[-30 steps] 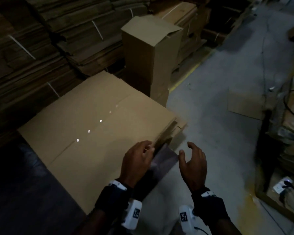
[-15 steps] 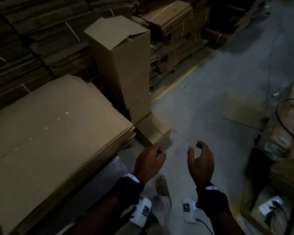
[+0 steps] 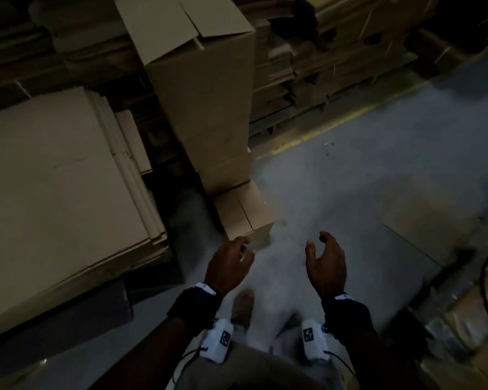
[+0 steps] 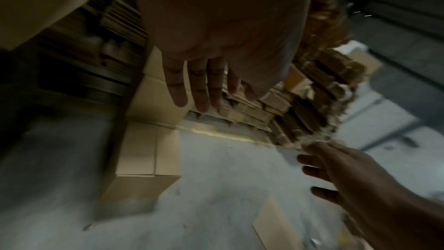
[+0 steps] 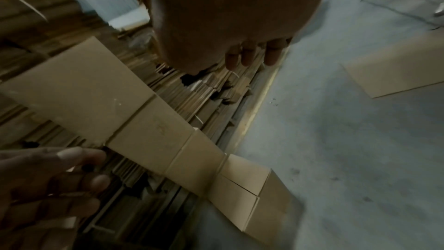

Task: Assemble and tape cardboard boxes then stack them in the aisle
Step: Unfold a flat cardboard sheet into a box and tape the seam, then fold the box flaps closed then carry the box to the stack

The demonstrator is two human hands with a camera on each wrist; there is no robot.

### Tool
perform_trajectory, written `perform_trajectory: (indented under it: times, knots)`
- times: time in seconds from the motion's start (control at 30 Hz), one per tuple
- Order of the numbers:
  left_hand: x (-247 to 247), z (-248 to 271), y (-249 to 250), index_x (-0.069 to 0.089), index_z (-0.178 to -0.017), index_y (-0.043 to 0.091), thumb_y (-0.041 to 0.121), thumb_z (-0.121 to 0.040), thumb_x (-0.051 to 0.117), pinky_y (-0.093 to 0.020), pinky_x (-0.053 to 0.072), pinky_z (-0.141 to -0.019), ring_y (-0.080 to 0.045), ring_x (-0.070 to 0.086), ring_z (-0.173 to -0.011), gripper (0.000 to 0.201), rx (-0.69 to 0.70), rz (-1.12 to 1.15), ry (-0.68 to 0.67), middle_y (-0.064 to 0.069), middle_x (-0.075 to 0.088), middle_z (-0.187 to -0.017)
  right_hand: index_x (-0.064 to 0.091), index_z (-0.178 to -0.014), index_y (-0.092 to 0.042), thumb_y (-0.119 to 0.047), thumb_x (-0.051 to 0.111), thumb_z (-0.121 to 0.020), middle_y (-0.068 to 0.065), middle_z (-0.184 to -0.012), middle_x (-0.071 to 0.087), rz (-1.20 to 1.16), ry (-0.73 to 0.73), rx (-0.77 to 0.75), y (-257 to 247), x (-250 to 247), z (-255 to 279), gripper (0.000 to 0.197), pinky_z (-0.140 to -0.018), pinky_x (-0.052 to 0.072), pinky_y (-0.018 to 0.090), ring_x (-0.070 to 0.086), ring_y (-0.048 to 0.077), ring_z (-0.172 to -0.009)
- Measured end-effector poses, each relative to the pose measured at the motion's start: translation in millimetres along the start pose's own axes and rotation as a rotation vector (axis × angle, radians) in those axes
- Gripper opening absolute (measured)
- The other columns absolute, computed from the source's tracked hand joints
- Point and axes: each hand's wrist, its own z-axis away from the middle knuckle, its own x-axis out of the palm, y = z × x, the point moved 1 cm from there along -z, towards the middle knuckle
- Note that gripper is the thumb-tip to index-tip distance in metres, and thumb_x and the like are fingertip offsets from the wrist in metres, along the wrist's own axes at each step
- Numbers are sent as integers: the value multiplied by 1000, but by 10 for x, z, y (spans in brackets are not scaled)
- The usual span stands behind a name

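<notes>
A small assembled cardboard box sits on the floor at the foot of a tall stack of assembled boxes, whose top flaps are loose. My left hand hovers just in front of the small box, empty, with its fingers straight. My right hand hangs beside it over the bare floor, fingers loosely bent and holding nothing. The right wrist view shows the small box under the stack. A thick pile of flat cardboard sheets lies at the left.
Strapped bundles of flat cardboard fill the back behind a yellow floor line. A loose flat sheet lies on the grey floor at the right. Clutter and a cable sit at the far right. My shoe is below the hands.
My left hand has come off the corner of the flat sheet pile. Both hands and the view have moved right, to the small box on the floor.
</notes>
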Motion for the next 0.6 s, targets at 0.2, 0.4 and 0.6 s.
perform_trajectory:
  times: [0.2,0.4,0.6]
  knots:
    - [314,-349,38,63,-124,19,57,-87,46,-31,53,-78,-17,67,-93,55,-227,40,86,1,71,-109,50,-144,-1,-27,64,-98,21,-139,58,28,-250,-77,381,129,-864,54,-108,42,48,52,40,-129]
    - [592,-666,87,63,-124,13,45,-91,55,-31,51,-79,-21,68,-93,46,-410,74,320,-5,71,-107,43,-150,-4,-35,59,-100,19,-147,52,71,-486,-180,578,281,-1654,61,-112,40,48,48,38,-134]
    - [977,-950,-227,62,-124,15,47,-89,54,-31,50,-82,-24,69,-98,47,-556,103,314,-6,72,-106,46,-147,-2,-35,61,-99,23,-139,56,101,-517,-208,776,697,-2190,60,-106,43,49,53,42,-126]
